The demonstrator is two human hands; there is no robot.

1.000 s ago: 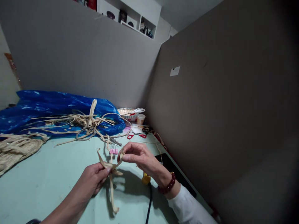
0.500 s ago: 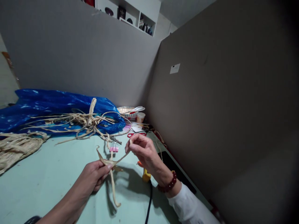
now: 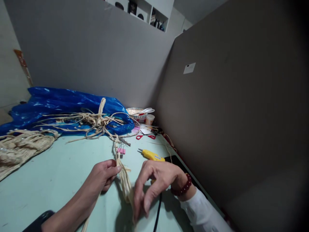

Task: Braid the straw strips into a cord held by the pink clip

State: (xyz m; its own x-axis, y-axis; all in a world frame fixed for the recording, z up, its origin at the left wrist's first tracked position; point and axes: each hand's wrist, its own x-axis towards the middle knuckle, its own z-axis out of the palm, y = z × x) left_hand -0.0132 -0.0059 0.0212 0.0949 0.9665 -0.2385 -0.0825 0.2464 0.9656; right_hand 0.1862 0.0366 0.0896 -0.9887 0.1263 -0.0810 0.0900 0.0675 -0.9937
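Two hands work a raffia strip (image 3: 125, 179) on the green table (image 3: 60, 174).
The left hand (image 3: 104, 174) pinches the strip's upper part; the right hand (image 3: 158, 180), fingers (image 3: 138, 201) extended, touches its lower end, though whether it grips is unclear.

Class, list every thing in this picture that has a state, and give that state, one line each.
left hand, pinched shut on the raffia strand
right hand, fingers down on the raffia strand, grip hidden
binder clip, shut
glue gun, lying on its side
red scissors, lying flat
blue bag, crumpled
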